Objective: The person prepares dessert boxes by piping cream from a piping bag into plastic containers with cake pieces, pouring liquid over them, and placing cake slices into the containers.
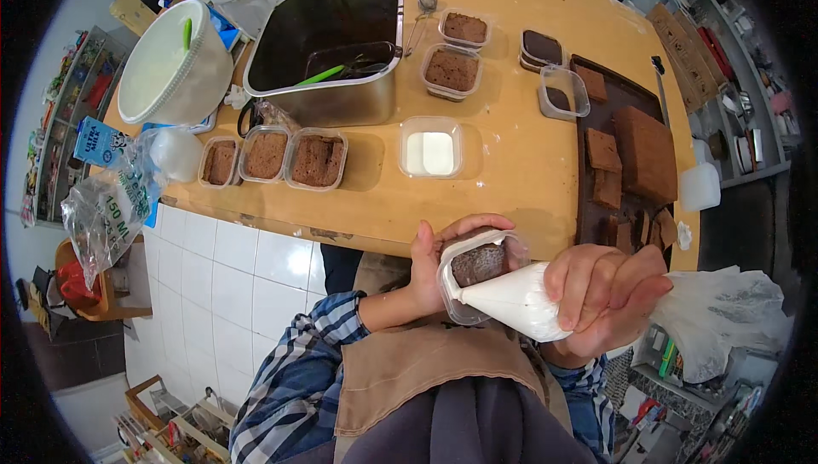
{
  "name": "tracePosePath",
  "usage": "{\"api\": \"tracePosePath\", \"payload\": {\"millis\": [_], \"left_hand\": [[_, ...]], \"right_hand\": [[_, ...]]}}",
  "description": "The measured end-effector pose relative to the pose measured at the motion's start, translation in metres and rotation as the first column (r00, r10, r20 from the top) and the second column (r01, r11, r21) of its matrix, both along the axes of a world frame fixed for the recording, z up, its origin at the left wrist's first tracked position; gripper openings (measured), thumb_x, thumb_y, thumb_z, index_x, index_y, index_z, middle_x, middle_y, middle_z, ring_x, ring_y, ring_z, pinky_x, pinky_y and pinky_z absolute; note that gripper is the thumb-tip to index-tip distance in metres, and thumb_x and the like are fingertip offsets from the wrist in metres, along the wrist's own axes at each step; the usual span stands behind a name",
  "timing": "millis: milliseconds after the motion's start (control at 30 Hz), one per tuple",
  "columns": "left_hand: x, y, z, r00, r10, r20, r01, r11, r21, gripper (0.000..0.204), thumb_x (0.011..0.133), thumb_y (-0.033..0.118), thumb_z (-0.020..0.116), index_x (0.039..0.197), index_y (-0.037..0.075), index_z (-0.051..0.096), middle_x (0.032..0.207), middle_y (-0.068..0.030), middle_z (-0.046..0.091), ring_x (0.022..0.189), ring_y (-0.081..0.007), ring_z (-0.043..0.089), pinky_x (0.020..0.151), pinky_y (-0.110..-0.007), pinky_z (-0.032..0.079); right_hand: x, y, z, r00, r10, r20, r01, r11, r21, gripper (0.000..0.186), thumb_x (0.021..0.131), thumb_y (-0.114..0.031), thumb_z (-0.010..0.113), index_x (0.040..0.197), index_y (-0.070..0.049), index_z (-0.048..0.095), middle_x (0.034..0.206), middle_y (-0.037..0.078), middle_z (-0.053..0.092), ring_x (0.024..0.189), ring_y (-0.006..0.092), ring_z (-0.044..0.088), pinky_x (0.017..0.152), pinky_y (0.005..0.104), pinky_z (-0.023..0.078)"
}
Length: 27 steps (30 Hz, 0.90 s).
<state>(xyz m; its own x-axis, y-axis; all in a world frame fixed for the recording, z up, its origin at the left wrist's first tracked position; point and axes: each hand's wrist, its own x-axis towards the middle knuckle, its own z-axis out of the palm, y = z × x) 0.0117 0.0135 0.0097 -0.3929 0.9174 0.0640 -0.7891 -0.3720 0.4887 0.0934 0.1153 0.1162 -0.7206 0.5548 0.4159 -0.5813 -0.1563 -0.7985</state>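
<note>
In front of my body, near the table's edge, my left hand (pixel 426 270) grips a small clear plastic tub (pixel 464 312) from its left side. Inside the tub lies a piece of dark brown cake (pixel 479 265), with a white line along the tub's inner edge. My right hand (pixel 601 293) squeezes a piping bag (pixel 515 302) full of white cream. The bag's tip points left and reaches the tub's lower left edge. Its loose, crumpled end (pixel 716 306) trails out to the right of my fist.
On the table stand cake-filled tubs (pixel 318 160), a tub of white cream (pixel 431 150), a large metal basin (pixel 375 93), a white bucket (pixel 162 80) and a small strainer (pixel 425 5). At right, a dark tray (pixel 588 208) carries a brown cake block (pixel 643 153) and cut pieces.
</note>
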Motion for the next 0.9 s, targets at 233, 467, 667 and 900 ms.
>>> {"api": "tracePosePath", "payload": {"millis": [233,467,667,900], "left_hand": [[0.001,0.000,0.004,1.000,0.004,0.012,-0.004,0.999,-0.041,0.088,0.073,0.072,0.022,0.114,-0.004,0.039,0.100,-0.0160,0.052,0.087,-0.0232,0.054,0.079,-0.034,0.044],[-0.001,0.000,0.006,0.998,-0.005,-0.055,0.000,0.996,-0.094,0.085,0.075,0.069,0.019,0.114,-0.003,0.039,0.100,-0.0161,0.051,0.084,-0.0227,0.055,0.078,-0.034,0.044],[-0.002,0.000,0.005,0.997,0.003,-0.071,-0.014,0.988,-0.153,0.082,0.077,0.067,0.018,0.114,-0.002,0.040,0.100,-0.0168,0.051,0.083,-0.0225,0.055,0.076,-0.034,0.045],[-0.001,0.001,-0.001,0.996,-0.040,-0.085,0.021,0.977,-0.213,0.091,0.073,0.072,0.013,0.112,-0.005,0.042,0.100,-0.0156,0.053,0.092,-0.0230,0.054,0.082,-0.034,0.042]], "right_hand": [[-0.005,0.008,-0.003,0.993,0.076,-0.086,-0.062,0.985,0.159,0.037,0.090,-0.038,0.027,0.065,-0.011,0.031,0.034,0.000,0.031,0.026,0.0105,0.034,0.031,0.0254,0.030],[0.003,0.011,0.006,0.991,-0.076,0.108,0.062,0.989,0.132,0.048,0.085,-0.047,0.035,0.054,-0.011,0.030,0.033,0.001,0.029,0.026,0.0128,0.031,0.032,0.0270,0.030],[0.010,0.009,0.000,0.948,-0.225,0.225,0.206,0.973,0.108,0.051,0.080,-0.056,0.040,0.061,-0.009,0.033,0.038,0.003,0.032,0.032,0.0143,0.033,0.036,0.0287,0.030],[0.013,0.013,0.003,0.930,-0.228,0.288,0.163,0.959,0.233,0.052,0.079,-0.056,0.041,0.062,-0.008,0.032,0.039,0.003,0.032,0.033,0.0137,0.034,0.036,0.0284,0.030]]}}
